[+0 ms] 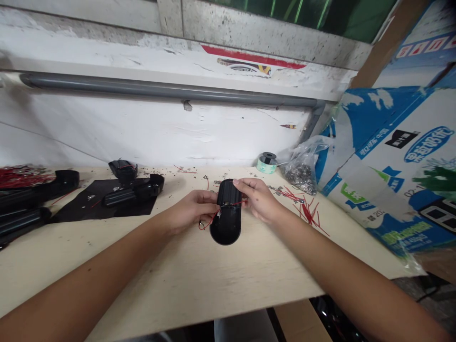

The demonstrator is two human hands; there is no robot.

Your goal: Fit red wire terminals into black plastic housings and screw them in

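Note:
A black plastic housing, long with a rounded near end, is held up over the table between both hands. My right hand grips its upper right side, thumb on the rim. On the other side, my left hand has its fingers closed at the housing's left edge. A thin red wire with a small metal piece hangs just below those fingers. Another short red wire crosses the housing's middle, beside small metal contacts. Whether the left fingertips pinch a wire or only the housing's edge is hard to tell.
More black housings lie on a dark sheet at left, near a heap of red wires. Loose red wires, a bag of small metal parts and a spool are at right, beside a large printed carton.

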